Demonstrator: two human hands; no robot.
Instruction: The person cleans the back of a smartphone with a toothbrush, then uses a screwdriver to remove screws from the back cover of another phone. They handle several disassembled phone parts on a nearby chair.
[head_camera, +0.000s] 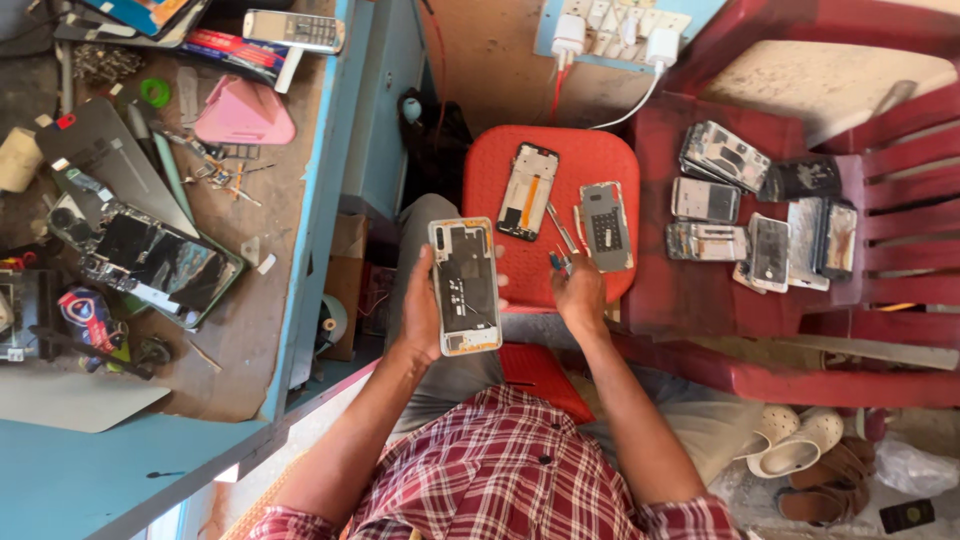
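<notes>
A: The red stool (590, 160) stood between a blue workbench (300, 250) and a red chair (700, 300) stacked with phone parts (760, 210).

B: And the hands?

A: The left hand (420, 315) gripped an opened phone frame (465, 287) by its long edges, above the stool's near rim. The right hand (578, 290) pinched a small screwdriver (558, 262) just beside it. Two more phones (565, 205) lay on the stool, leaving little bare room.

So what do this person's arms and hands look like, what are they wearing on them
Both arms are bare from above the elbow down. The left hand and right hand wear no gloves, and no watch, ring or band shows. The short sleeves belong to a red, white and dark checked cotton shirt, with small dark buttons down its front.
</notes>
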